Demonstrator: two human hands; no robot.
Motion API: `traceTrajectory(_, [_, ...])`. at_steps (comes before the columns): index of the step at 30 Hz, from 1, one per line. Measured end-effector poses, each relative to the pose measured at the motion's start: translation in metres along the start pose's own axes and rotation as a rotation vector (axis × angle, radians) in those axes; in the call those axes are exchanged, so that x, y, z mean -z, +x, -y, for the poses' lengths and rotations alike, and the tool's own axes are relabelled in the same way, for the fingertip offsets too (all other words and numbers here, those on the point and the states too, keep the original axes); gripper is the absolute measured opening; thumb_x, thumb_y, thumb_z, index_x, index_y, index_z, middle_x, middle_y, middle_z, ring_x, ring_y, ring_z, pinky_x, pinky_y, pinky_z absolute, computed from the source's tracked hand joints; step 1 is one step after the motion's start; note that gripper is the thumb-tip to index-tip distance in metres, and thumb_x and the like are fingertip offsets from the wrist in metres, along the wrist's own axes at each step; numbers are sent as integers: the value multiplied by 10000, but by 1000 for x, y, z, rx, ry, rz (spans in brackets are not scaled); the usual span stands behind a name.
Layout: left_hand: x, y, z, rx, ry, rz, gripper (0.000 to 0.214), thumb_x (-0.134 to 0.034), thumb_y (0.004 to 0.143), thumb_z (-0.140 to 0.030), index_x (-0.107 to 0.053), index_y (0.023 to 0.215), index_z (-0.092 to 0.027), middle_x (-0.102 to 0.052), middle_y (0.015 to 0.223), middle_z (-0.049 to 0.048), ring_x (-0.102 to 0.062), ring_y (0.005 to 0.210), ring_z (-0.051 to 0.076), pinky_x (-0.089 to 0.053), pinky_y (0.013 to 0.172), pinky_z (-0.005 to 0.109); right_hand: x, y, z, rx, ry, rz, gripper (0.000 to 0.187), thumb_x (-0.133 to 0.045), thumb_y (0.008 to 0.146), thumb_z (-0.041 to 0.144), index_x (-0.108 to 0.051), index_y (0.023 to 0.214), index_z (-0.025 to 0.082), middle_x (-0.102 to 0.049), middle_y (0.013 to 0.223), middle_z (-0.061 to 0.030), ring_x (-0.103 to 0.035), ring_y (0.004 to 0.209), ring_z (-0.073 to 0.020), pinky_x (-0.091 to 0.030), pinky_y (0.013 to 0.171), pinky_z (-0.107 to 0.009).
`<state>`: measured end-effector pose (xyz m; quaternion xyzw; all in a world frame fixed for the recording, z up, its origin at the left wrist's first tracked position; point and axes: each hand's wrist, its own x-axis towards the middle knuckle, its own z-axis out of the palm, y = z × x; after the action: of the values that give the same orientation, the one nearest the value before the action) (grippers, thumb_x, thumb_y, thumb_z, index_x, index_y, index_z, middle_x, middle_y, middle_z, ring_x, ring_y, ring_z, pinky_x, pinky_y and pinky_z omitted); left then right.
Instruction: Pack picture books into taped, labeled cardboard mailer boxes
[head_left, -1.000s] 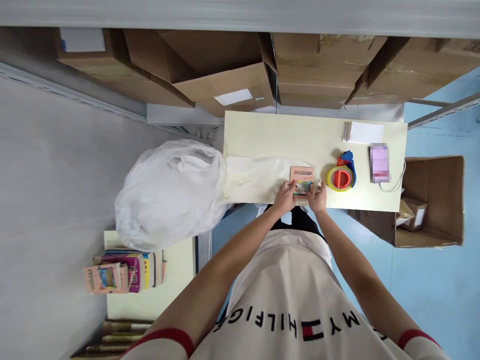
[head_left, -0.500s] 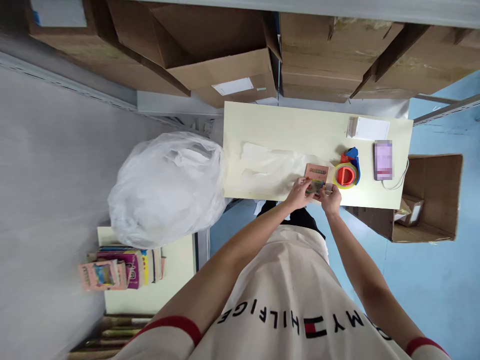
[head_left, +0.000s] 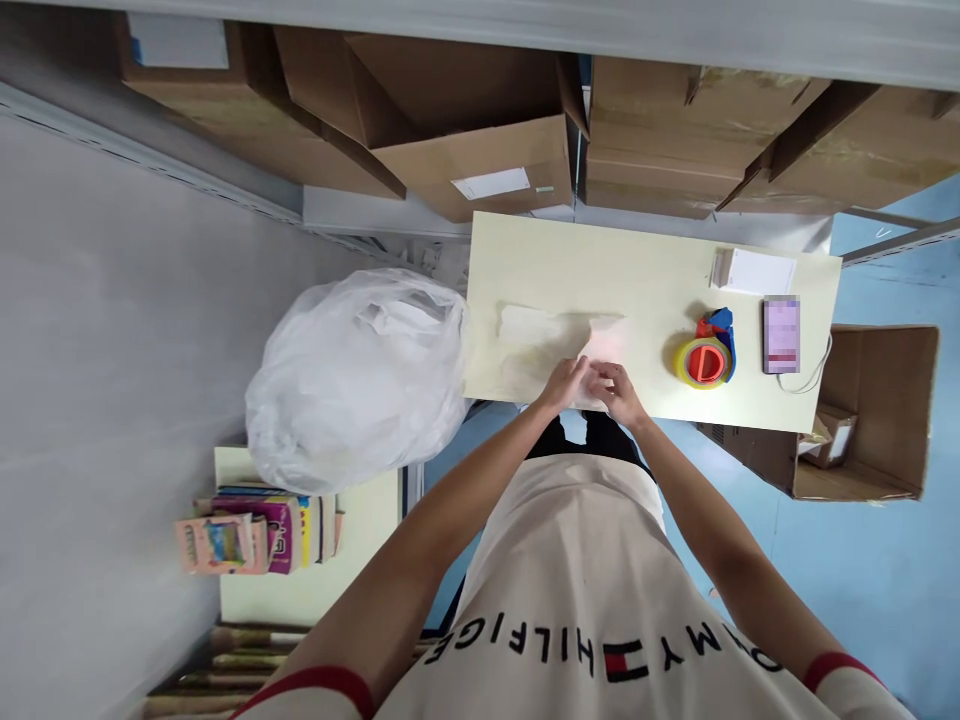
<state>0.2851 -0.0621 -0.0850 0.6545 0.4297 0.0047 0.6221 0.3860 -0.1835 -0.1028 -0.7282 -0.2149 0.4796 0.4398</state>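
Observation:
A small pink book (head_left: 606,345) lies near the table's front edge, mostly covered by a thin white wrapping sheet (head_left: 525,325) so that only a pinkish tint shows through. The sheet stretches out to the left over the tabletop. At the book's lower left, my left hand (head_left: 566,384) has its fingers closed on the sheet-covered edge. My right hand (head_left: 618,394) is bent over the lower edge of the same bundle, close beside the left, its fingers pinched on the sheet. Contact under the fingertips is partly hidden.
On the table (head_left: 660,245), a tape dispenser (head_left: 706,362), a phone (head_left: 782,335) and a stack of white cards (head_left: 759,271) stand right. A big plastic bag (head_left: 360,390) is left, books (head_left: 255,530) below it. An open carton (head_left: 889,410) stands right; boxes (head_left: 480,160) fill the shelf.
The white sheet now covers the pink book, whose printed cover was showing before. Book and both hands have shifted left, away from the tape dispenser. The view has moved slightly.

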Motion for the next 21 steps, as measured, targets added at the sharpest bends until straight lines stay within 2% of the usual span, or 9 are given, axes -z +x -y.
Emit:
traceTrajectory(2, [7,5,9,90,-20,12,546,-366,934,-603,-557,646,-180,-563,652,30,-553,727,199,-456,700,328,-5,8,-7,-12,-5,20,413,-703,745,445,-667,1113,260,-552,1277,-98,-569,1151,-264,-534,926,-445])
traceTrajectory(5, [11,6,21,122,0,-40,499,-396,930,-592,-588,729,-178,-606,747,51,-576,786,222,-460,748,354,-9,17,-14,-7,-54,17,410,-728,724,409,-673,1097,246,-574,1277,-98,-590,1123,-261,-516,963,-457])
traceTrajectory(7, [8,3,25,51,75,-160,421,-445,924,-546,-629,894,-168,-636,941,93,-596,929,246,-462,867,382,-10,20,-16,12,-92,7,408,-734,716,385,-675,1096,248,-591,1268,-94,-596,1118,-267,-516,956,-466])
traceTrajectory(9, [0,-1,27,-75,157,-247,388,-496,914,-490,-617,1087,-165,-599,1144,130,-567,1093,255,-423,997,395,-10,21,-17,35,-118,2,407,-733,709,362,-675,1096,247,-602,1257,-94,-601,1109,-272,-523,937,-465])
traceTrajectory(11, [-11,-2,28,-137,210,-230,409,-521,909,-451,-583,1192,-162,-558,1236,148,-525,1189,262,-382,1068,401,-10,20,-17,57,-134,5,408,-727,700,333,-676,1093,239,-609,1247,-100,-609,1093,-271,-530,920,-454])
traceTrajectory(13, [-20,1,28,-74,230,-184,396,-515,920,-433,-582,1194,-156,-572,1200,153,-513,1207,275,-379,1077,417,-8,18,-18,81,-156,-10,382,-702,702,306,-677,1074,228,-621,1219,-105,-618,1069,-269,-533,911,-449])
traceTrajectory(16, [-26,10,31,41,205,-158,329,-481,945,-411,-614,1113,-162,-618,1079,137,-529,1172,277,-403,1046,415,-2,11,-24,89,-201,-200,355,-632,729,289,-656,1075,209,-622,1197,-124,-597,1101,-278,-503,961,-482])
traceTrajectory(18, [-25,13,32,63,162,-133,307,-471,953,-403,-631,1073,-170,-639,1055,124,-556,1129,262,-427,1012,391,2,8,-31,26,-189,-359,401,-597,744,303,-619,1132,201,-610,1209,-137,-584,1111,-279,-486,979,-511])
traceTrajectory(21, [-21,14,32,121,87,-129,349,-496,941,-416,-620,1142,-159,-637,1165,135,-601,1088,243,-454,972,361,8,6,-36,-105,-60,-393,498,-623,717,328,-571,1197,206,-622,1185,-126,-607,1032,-257,-522,911,-496])
